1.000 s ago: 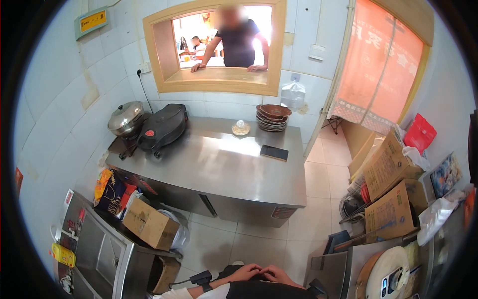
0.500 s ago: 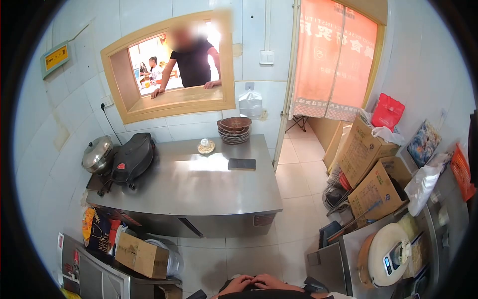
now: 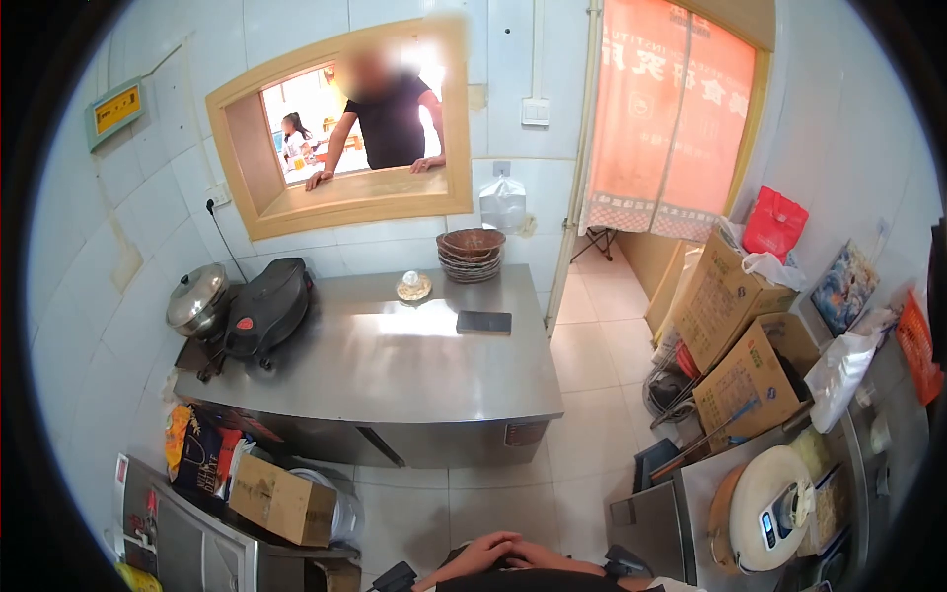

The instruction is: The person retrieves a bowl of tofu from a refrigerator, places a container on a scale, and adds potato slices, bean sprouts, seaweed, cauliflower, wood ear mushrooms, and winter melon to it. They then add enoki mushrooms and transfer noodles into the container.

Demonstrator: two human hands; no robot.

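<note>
Low in the middle of the head view, in front of my body, my left hand (image 3: 482,553) and my right hand (image 3: 548,555) rest folded together. Their fingers are bent in and overlap, with no object showing between them. Both hands are well back from the stainless steel counter (image 3: 395,380). On that counter lie a dark phone (image 3: 483,323), a stack of brown woven baskets (image 3: 470,259) and a small clear-topped item on a light round base (image 3: 414,287). A black electric griddle (image 3: 268,311) and a lidded metal pot (image 3: 196,301) stand at its left end.
A person in a dark shirt (image 3: 390,133) leans on the sill of the serving window (image 3: 345,215). To the right, cardboard boxes (image 3: 755,380) stand by a curtained doorway (image 3: 671,128). Nearer are a round chopping board (image 3: 745,493) with a digital scale (image 3: 779,523) and an opened box (image 3: 281,498).
My hands have come closer together, from fingertips meeting to folded over each other. The view has shifted slightly. The person at the window still leans on the sill.
</note>
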